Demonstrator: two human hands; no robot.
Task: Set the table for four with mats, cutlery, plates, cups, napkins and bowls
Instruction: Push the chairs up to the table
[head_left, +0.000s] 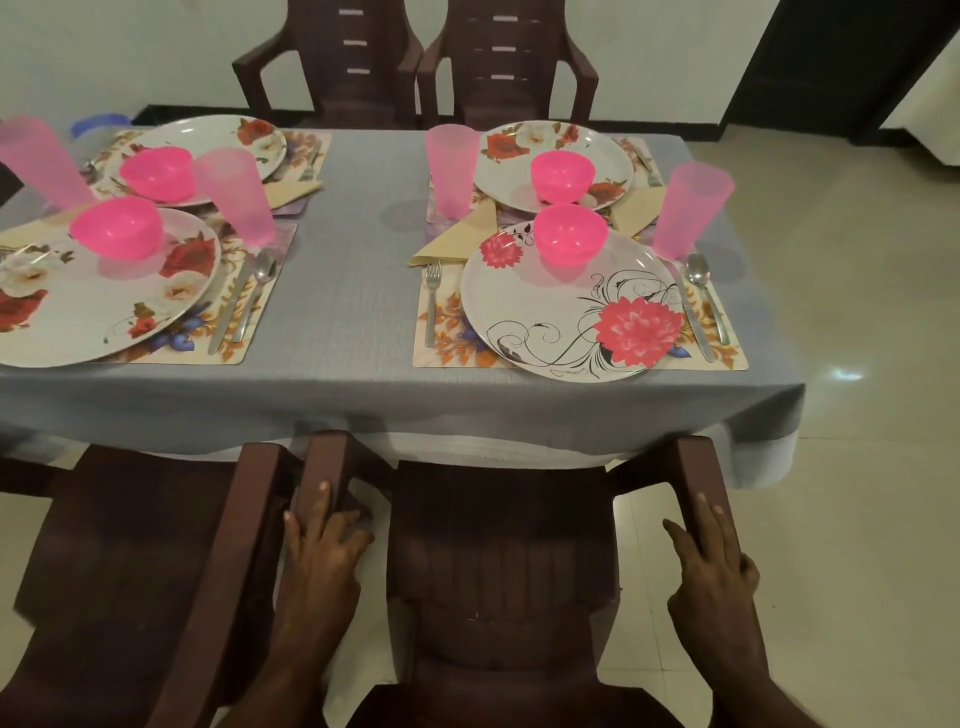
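Grey cloth covers the table (353, 312) ahead of me, with pale floor tiles to the right and two brown chairs tucked in on the far side. Four places are laid. Nearest on my right, a floral mat (447, 332) carries a white plate with pink flowers (566, 306), and a pink bowl (570, 234) sits on the plate's far edge. A fork (431, 301) lies left of that plate, a knife (693, 317) and spoon (704, 296) lie to its right, a folded beige napkin (457, 239) rests at the mat's far left corner, and a pink cup (691, 208) stands upright at the far right. The place beyond it and the two on the left each have their own plate, bowl and cup.

My left hand (322, 545) grips the left armrest of the near brown chair (498, 545), fingers curled over it. My right hand (711, 556) wraps the right armrest the same way. That chair stands just short of the table edge, beside another brown chair (130, 545) on my left.
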